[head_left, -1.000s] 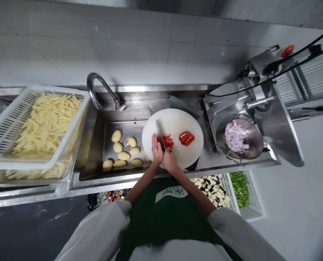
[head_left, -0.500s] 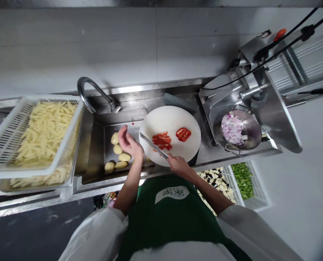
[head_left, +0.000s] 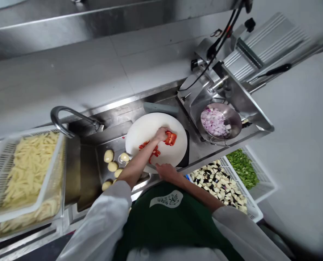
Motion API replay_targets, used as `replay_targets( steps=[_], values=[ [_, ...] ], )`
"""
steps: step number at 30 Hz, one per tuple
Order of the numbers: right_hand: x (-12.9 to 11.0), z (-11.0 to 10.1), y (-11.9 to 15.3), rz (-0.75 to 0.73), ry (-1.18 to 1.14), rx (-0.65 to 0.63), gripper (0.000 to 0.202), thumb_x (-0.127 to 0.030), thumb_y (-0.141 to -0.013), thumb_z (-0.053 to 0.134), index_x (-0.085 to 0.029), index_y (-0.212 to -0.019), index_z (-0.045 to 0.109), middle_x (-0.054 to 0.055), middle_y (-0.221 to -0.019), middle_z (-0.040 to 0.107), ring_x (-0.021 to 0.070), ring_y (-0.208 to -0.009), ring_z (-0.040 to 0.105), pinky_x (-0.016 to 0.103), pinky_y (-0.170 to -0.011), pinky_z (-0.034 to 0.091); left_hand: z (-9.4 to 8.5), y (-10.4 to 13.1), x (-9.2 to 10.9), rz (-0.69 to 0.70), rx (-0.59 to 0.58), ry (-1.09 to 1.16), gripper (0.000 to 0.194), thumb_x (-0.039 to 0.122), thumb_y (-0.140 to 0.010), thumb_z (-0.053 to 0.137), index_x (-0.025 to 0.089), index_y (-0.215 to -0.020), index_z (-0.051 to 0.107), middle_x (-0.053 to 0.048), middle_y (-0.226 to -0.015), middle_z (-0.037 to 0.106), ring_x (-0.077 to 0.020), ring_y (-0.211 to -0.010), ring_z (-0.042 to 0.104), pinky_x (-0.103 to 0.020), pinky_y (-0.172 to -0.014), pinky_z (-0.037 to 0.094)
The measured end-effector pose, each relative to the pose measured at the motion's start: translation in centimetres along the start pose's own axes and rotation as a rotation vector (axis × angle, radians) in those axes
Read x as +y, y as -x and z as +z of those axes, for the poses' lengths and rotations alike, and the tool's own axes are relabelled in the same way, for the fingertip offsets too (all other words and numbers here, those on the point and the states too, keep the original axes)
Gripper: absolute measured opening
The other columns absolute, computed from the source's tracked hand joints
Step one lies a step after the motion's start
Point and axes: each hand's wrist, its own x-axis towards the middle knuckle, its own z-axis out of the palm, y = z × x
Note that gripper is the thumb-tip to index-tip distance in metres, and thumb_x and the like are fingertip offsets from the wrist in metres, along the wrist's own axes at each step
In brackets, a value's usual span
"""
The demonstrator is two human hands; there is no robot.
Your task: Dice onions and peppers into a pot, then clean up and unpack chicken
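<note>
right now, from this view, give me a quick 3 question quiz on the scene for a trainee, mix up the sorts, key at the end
1. What food is in the metal pan?
2. True or false: the left hand is touching the tap.
3. Fill in the blank: whole potatoes lie in the ____.

Key:
1. Chopped onion.
2. False; it is at the large red pepper piece on the white board.
3. Sink.
</note>
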Motion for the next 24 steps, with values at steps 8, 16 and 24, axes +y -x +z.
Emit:
replay_targets(
  steps=[8, 16, 24],
  values=[
    [3.8, 0.0, 1.3, 0.276, -0.179, 0.040, 0.034, -0.029, -0.112, 0.036, -0.016, -0.129, 0.061, 0.014, -0.110, 0.077, 0.0286, -0.106, 0.074, 0.035, -0.089, 0.053, -14.5, 4.8, -2.6, 0.019, 0.238, -0.267, 0.042, 0.015, -0.070, 0.073, 0.019, -0.112, 0.079, -0.007, -0.098, 0.072, -0.0202, -0.080, 0.067, -0.035, -0.086, 0.059],
    [2.1, -2.2, 1.8, 0.354, -0.054, 0.062, 0.034, -0.019, -0.110, 0.034, -0.010, -0.132, 0.058, 0.018, -0.107, 0.077, 0.0292, -0.101, 0.075, 0.034, -0.086, 0.051, -12.2, 15.3, -7.3, -0.489, 0.420, -0.005, 0.030, 0.025, -0.065, 0.085, 0.017, -0.092, 0.075, 0.000, -0.069, 0.066, -0.0120, -0.051, 0.058, -0.022, -0.047, 0.046],
    [-1.9, -2.8, -0.6, 0.234, 0.034, 0.056, 0.052, -0.014, -0.103, 0.045, -0.006, -0.155, 0.041, 0.023, -0.114, 0.075, 0.0298, -0.110, 0.074, 0.037, -0.095, 0.053, -10.2, 16.6, -7.0, -0.438, 0.498, 0.215, 0.039, 0.040, -0.070, 0.088, 0.018, -0.095, 0.067, 0.001, -0.079, 0.064, -0.0092, -0.053, 0.059, -0.020, -0.046, 0.047]
  ],
)
